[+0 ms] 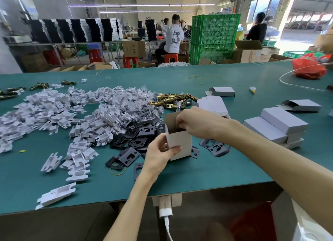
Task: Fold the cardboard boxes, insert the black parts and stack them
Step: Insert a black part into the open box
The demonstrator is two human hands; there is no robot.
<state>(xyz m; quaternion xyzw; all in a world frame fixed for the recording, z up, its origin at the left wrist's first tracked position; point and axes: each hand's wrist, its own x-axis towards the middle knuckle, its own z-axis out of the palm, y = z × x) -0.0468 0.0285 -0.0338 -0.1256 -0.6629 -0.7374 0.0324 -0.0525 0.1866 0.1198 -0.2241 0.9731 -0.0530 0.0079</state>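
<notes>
We have the small grey-white cardboard box (180, 143) standing upright just below the centre of the frame. It rests on or just above the green-topped desk (225, 168), and its brown-lined top is open. Our left hand (158, 154) grasps it low on the left side, with the thumb across the front face. Our right hand (194, 123) reaches in from the right with its fingers curled down into the mouth. The box wall hides the tips, so we cannot tell whether they pinch a part, a flap or nothing.

We judge the box to be light, thin card whose walls would bow if squeezed mid-panel. The safer hold is low and along the corners, where the folded bottom likely stiffens it.

The black stamped metal plates (142, 132) lie heaped just left of the box, with a few more (214, 147) at its right. They look flat, stiff and smooth-coated, heavier than the card and apt to slide over one another. We would take one by its edge or hook a finger through its cut-out.

The stack of closed grey-white boxes (275, 125) sits at centre right. It looks light enough to shift when nudged, so a new box should be set down squarely.
</notes>
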